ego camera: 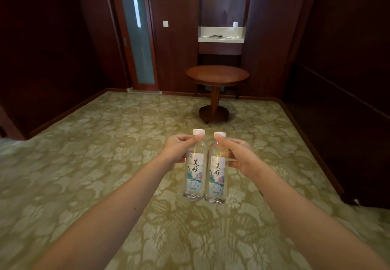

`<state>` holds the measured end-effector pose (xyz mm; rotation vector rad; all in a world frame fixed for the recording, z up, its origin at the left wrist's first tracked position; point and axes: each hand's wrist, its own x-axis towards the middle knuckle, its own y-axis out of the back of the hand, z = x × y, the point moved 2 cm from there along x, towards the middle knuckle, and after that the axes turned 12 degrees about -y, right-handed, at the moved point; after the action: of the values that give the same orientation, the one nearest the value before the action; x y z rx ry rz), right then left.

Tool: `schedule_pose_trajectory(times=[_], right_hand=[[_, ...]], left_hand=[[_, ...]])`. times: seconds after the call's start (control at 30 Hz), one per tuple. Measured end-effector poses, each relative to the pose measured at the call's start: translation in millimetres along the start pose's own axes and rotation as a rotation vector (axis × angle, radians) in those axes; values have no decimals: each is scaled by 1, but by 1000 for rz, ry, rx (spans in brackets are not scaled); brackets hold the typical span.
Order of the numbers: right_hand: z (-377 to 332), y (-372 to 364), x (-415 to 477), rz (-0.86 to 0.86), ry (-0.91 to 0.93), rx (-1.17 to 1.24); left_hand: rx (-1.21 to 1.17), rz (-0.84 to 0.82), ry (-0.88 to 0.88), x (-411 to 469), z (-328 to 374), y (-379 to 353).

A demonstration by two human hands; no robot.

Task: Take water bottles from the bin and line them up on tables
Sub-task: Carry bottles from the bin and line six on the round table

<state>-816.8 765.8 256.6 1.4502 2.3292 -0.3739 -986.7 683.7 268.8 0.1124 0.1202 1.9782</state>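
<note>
Two clear water bottles with white caps and pale printed labels hang upright side by side in front of me, touching each other. My left hand (179,150) grips the left bottle (195,174) around its neck and shoulder. My right hand (238,155) grips the right bottle (217,177) the same way. Both are held in the air above the carpet. A round wooden pedestal table (217,75) stands ahead, well beyond the bottles, its top bare. No bin is in view.
Green floral carpet (105,164) covers the floor. Dark wood-panelled walls surround the room, with a frosted glass door (137,33) at the back left and a white counter niche (221,35) behind the table. A dark cabinet (348,121) runs along the right.
</note>
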Motion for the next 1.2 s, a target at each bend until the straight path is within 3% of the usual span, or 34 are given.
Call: schedule_pose_trajectory(times=[0.23,0.8,1.2], right_hand=[[-53,22,139,22,-19,30],[-238,82,491,-89,-4,-72],[-348,81,736,13,19,-21]], left_hand=[[-4,-47,16,158,-18,-17],[-58,60,28,540,-21,-62],[-26,5,-6,821,-38,-53]])
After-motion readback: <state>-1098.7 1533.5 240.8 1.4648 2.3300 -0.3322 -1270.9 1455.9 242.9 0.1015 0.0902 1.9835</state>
